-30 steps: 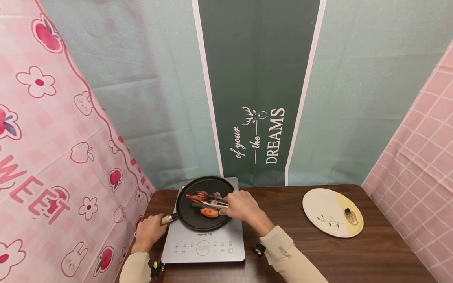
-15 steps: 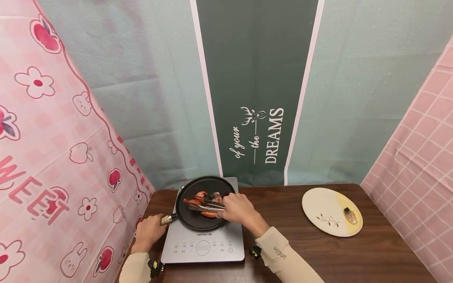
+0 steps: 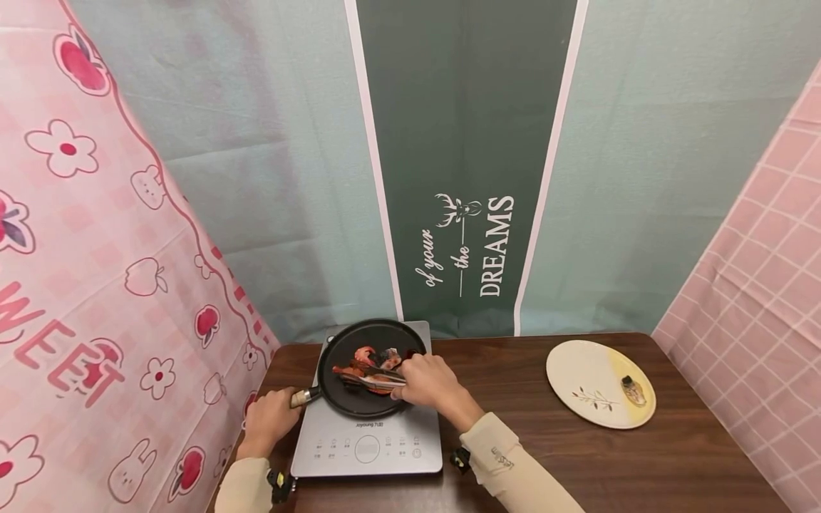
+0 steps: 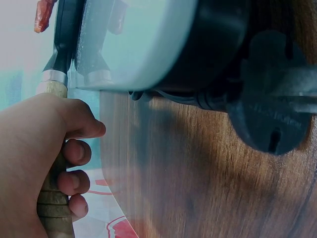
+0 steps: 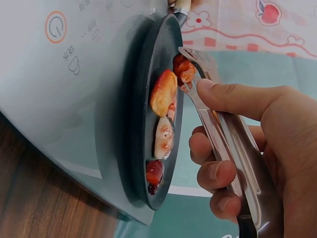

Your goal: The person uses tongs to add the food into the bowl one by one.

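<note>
A black frying pan (image 3: 346, 344) sits on a silver induction cooktop (image 3: 333, 459). My left hand (image 3: 272, 420) grips the pan's wooden handle (image 4: 55, 210), thumb and fingers wrapped round it. In my right hand (image 3: 431, 382) is a pair of metal tongs (image 5: 233, 153), whose tips reach into the pan. The right wrist view has the tips around a reddish-brown food piece (image 5: 184, 68). Beside it in the pan lie a yellow-orange piece (image 5: 163, 94), a whitish piece (image 5: 164, 139) and a dark red piece (image 5: 154, 172). From the head view, the tongs partly cover the food.
On the right of the brown wooden table (image 3: 500, 399) stands an oval cream-and-yellow plate (image 3: 571, 367) bearing one small food piece (image 3: 633, 392). A dark plug-like object (image 4: 270, 94) is near the cooktop in the left wrist view. Fabric backdrops (image 3: 308, 178) surround the table.
The tongs and right hand have shifted slightly left and nearer. The reddish-brown piece has moved nearer with them, and the orange piece is now mostly covered. My left hand stays on the handle.
</note>
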`<act>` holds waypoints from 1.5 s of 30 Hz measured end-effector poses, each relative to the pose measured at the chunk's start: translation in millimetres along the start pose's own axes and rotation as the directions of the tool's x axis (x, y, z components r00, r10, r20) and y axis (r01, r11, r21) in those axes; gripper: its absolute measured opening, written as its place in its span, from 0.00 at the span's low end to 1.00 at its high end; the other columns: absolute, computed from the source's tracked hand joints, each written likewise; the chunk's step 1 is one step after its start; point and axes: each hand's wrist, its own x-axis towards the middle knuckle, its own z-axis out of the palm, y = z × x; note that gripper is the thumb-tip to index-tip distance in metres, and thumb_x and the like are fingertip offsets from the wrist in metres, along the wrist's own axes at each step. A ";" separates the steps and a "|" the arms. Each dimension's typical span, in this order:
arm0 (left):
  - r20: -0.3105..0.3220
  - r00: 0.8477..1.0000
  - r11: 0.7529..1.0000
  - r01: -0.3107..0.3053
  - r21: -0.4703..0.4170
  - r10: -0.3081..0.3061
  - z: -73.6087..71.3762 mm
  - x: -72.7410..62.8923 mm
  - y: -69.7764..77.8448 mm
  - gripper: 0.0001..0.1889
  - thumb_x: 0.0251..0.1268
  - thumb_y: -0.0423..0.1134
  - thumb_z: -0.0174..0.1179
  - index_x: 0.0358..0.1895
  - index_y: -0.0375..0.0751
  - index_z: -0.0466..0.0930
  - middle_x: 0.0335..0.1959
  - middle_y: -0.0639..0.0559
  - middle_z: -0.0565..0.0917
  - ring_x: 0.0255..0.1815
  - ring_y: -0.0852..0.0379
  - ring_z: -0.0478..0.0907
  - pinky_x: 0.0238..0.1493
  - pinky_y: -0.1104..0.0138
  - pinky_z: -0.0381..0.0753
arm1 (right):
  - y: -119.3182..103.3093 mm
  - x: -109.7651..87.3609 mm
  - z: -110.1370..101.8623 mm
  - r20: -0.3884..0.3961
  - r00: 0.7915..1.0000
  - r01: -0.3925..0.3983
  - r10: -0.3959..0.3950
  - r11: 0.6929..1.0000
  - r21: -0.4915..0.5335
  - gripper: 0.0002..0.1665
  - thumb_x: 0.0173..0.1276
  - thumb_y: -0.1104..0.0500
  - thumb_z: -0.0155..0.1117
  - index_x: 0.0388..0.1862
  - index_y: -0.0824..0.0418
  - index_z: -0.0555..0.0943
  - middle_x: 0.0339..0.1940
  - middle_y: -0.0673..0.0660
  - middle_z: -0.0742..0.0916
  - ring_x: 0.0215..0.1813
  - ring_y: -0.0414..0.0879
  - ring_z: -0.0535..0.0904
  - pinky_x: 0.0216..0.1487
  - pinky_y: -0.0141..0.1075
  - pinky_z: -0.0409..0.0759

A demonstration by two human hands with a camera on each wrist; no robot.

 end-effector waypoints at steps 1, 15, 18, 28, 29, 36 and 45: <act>0.000 1.000 1.000 -0.001 -0.001 0.001 0.0 0.0 -0.3 0.08 0.61 0.40 0.70 0.37 0.40 0.85 0.28 0.42 0.87 0.25 0.39 0.83 0.26 0.46 0.75 | 0.0 0.0 0.7 0.002 1.000 0.001 -0.001 1.000 -0.003 0.28 0.60 0.38 0.79 0.13 0.47 0.74 0.14 0.46 0.76 0.17 0.41 0.67 0.23 0.39 0.69; -0.013 1.000 1.000 -0.010 -0.005 0.010 0.9 0.1 -0.8 0.10 0.60 0.40 0.71 0.41 0.39 0.87 0.30 0.41 0.88 0.28 0.37 0.85 0.28 0.45 0.77 | -3.3 0.5 3.5 -0.003 1.000 0.002 -0.002 1.000 -0.027 0.27 0.61 0.38 0.79 0.14 0.47 0.74 0.14 0.46 0.76 0.17 0.41 0.64 0.22 0.37 0.66; -0.008 1.000 1.000 -0.009 -0.005 0.009 -0.1 0.1 -0.7 0.10 0.61 0.40 0.71 0.42 0.39 0.87 0.31 0.41 0.89 0.28 0.38 0.85 0.29 0.46 0.78 | -3.6 0.5 3.0 -0.001 1.000 0.005 -0.005 1.000 -0.027 0.26 0.61 0.38 0.78 0.15 0.47 0.75 0.14 0.46 0.76 0.17 0.40 0.63 0.22 0.37 0.65; 0.001 1.000 1.000 -0.006 -0.004 0.006 0.6 1.0 -1.5 0.10 0.60 0.40 0.71 0.42 0.39 0.87 0.29 0.43 0.87 0.25 0.41 0.84 0.27 0.47 0.76 | -4.4 -0.8 3.0 0.000 1.000 0.005 -0.005 0.999 -0.034 0.26 0.61 0.38 0.79 0.16 0.47 0.75 0.13 0.45 0.74 0.17 0.40 0.60 0.22 0.36 0.63; 0.003 1.000 1.000 -0.004 -0.004 0.004 0.9 1.0 -1.6 0.10 0.61 0.40 0.71 0.42 0.39 0.87 0.29 0.43 0.87 0.25 0.42 0.83 0.27 0.48 0.76 | -4.6 -0.7 3.2 0.000 1.000 0.003 -0.003 0.999 -0.037 0.27 0.61 0.38 0.79 0.15 0.47 0.75 0.13 0.45 0.74 0.17 0.40 0.60 0.22 0.36 0.63; 0.010 1.000 1.000 0.003 -0.012 -0.003 1.6 1.2 -1.5 0.10 0.61 0.40 0.70 0.42 0.39 0.86 0.28 0.44 0.87 0.24 0.43 0.82 0.26 0.49 0.75 | -6.4 0.0 6.3 0.014 1.000 -0.019 0.020 0.998 -0.053 0.29 0.59 0.36 0.79 0.14 0.47 0.73 0.15 0.46 0.75 0.17 0.41 0.65 0.23 0.37 0.66; -0.005 1.000 1.000 -0.002 -0.005 0.002 1.5 1.0 -0.9 0.11 0.60 0.39 0.70 0.43 0.38 0.87 0.30 0.41 0.88 0.27 0.38 0.85 0.27 0.46 0.76 | -6.5 -0.8 8.0 0.016 0.999 -0.040 0.041 0.998 -0.056 0.31 0.57 0.34 0.80 0.12 0.47 0.72 0.14 0.46 0.73 0.17 0.41 0.63 0.23 0.37 0.65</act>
